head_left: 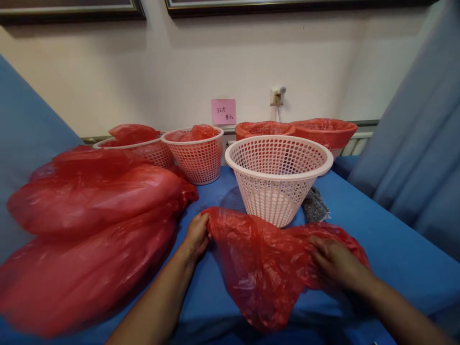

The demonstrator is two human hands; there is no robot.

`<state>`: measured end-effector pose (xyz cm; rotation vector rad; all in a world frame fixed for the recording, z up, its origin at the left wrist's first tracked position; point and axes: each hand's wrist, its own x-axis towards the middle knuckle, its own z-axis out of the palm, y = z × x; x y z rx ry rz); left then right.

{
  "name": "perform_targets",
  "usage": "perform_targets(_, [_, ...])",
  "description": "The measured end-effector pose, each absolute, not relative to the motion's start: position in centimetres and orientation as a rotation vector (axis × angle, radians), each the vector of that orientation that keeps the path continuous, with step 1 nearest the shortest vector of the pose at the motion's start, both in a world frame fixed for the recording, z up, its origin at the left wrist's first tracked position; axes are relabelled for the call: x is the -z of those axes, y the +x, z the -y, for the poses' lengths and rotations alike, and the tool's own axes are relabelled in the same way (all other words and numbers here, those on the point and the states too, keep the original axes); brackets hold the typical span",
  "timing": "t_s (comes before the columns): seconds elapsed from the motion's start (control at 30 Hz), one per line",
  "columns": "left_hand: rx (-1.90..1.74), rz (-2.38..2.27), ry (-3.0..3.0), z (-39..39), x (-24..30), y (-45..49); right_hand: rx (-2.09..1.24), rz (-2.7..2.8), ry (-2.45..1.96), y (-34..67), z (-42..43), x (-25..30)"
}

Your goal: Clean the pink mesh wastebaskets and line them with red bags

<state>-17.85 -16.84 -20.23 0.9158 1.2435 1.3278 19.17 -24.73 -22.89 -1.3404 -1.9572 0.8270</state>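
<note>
A thin red plastic bag [258, 263] is stretched between my two hands above the front of the blue-covered table [391, 239]. My left hand [197, 235] pinches its upper left corner. Closed around the gathered right part of the bag is my right hand [332, 261]; some of its fingers are hidden by the plastic. Just behind the bag stands a bare white plastic basket [266, 196] with a perforated wall, upright and without a liner. The bag overlaps the foot of this basket in view.
Large filled red bags [97, 230] lie at the left. Behind stand a white basket [194, 155] with red plastic inside, another basket [154, 151], and two red-lined baskets [264, 128]. A grey cloth [315, 205] lies beside the bare basket. Blue curtains [413, 158] hang right.
</note>
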Motion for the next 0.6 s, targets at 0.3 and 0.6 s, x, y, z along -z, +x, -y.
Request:
perform_targets(0.3, [-0.941,-1.178,0.76,16.7,20.0,-18.1,-0.699,1.623,-1.63,23.7,19.1,17.5])
perform_targets(0.6, [-1.079,-1.28,0.825,15.6,21.9,-19.6,0.355,2.108,-0.912,20.0,28.5,21.4])
